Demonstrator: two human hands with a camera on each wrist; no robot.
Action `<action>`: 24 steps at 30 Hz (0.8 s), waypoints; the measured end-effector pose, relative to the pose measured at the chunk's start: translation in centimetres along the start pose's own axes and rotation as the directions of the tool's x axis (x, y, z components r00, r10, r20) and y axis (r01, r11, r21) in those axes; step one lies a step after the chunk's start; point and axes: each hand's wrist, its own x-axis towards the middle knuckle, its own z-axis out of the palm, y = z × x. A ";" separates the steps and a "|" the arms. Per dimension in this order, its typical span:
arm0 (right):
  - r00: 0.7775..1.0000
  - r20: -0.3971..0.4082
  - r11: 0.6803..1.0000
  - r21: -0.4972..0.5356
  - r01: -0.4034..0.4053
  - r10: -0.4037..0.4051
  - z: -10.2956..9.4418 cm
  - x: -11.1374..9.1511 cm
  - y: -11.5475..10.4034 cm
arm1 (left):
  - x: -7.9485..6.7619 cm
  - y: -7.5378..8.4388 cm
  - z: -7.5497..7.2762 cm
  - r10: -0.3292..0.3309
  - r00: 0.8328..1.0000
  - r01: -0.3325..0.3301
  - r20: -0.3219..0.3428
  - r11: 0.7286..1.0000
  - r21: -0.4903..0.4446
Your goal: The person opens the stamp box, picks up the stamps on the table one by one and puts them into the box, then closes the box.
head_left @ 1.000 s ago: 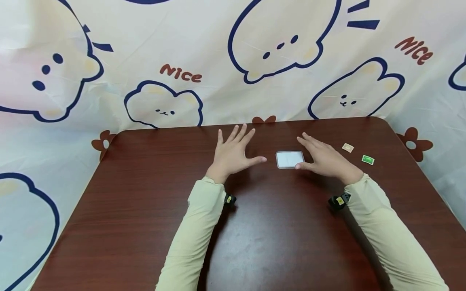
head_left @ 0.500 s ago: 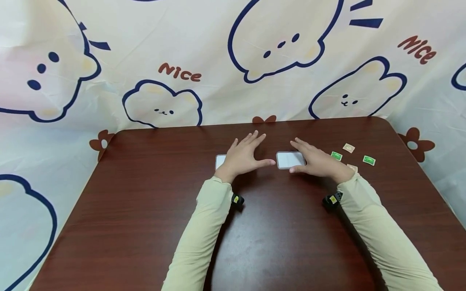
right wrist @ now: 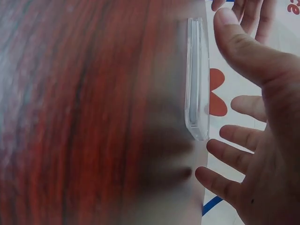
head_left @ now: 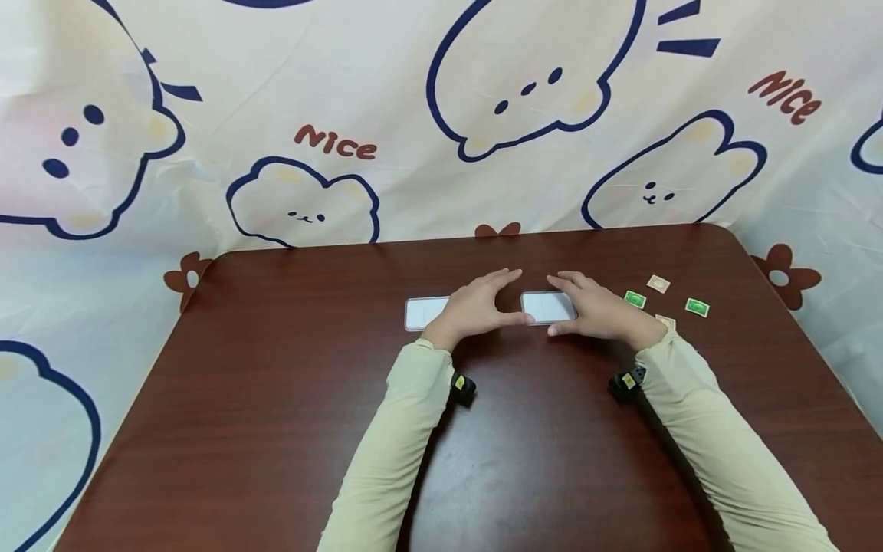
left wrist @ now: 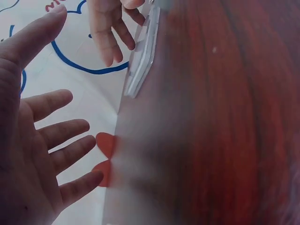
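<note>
White case (head_left: 542,307) lies between left hand (head_left: 476,308) and right hand (head_left: 595,310), both spread wide, in the head view; a second case (head_left: 422,313) is partly hidden behind the left hand, and small cards (head_left: 697,307) lie outside the right. From the left wrist, the case shows beyond the parted left fingers (left wrist: 68,130). From the right wrist, it sits just beside the spread right fingers (right wrist: 240,136).

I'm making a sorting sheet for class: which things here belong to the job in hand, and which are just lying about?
Seemingly in the job:
left hand
right hand
clear-edged case between them

Probably just lying about:
second case, partly hidden
two green slips
two beige slips
</note>
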 end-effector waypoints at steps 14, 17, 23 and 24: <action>1.000 -0.012 0.999 -0.050 0.002 -0.003 0.0 0.2 0.5 | 1.2 -0.4 1.3 0.007 1.000 -0.007 0.018 1.000 0.029; 1.000 -0.007 0.998 -0.061 0.003 -0.003 0.0 0.3 0.6 | 1.4 -0.6 1.5 0.009 1.000 -0.009 0.019 0.999 0.040; 1.000 0.005 0.997 -0.081 0.004 -0.003 0.0 0.5 0.6 | 1.6 -0.9 1.9 -0.002 1.000 0.001 0.018 0.998 0.060; 1.000 0.006 0.996 -0.086 0.005 -0.004 0.0 0.5 0.7 | 1.6 -0.9 1.9 -0.006 1.000 0.005 0.019 0.998 0.060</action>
